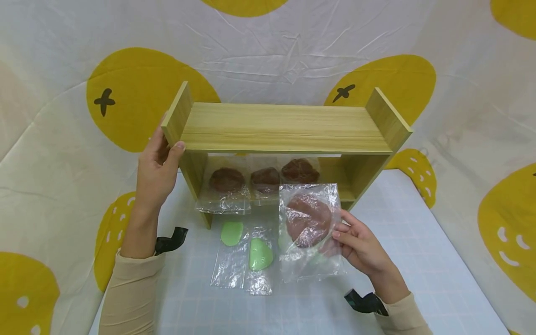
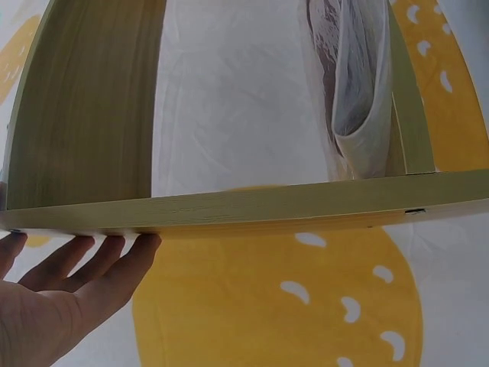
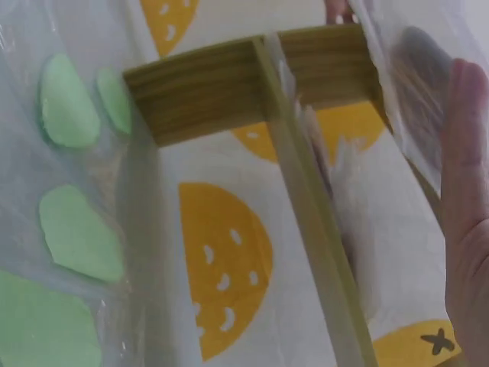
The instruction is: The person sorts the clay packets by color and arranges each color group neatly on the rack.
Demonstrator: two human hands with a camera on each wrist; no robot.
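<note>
Hidden, blurred, cropped
The held plastic bag covers part of the wooden shelf, whose side panel hides part of the left hand; the right wrist view blurs shelved bags and crops the right hand.

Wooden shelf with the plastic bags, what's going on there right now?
A person's left hand grips the wooden shelf by its left side panel. Their right hand holds a clear bag with a reddish-brown round piece in front of it. Three similar bags sit in a row on the lower board, and bags with light-green pieces lie on the table.
</note>
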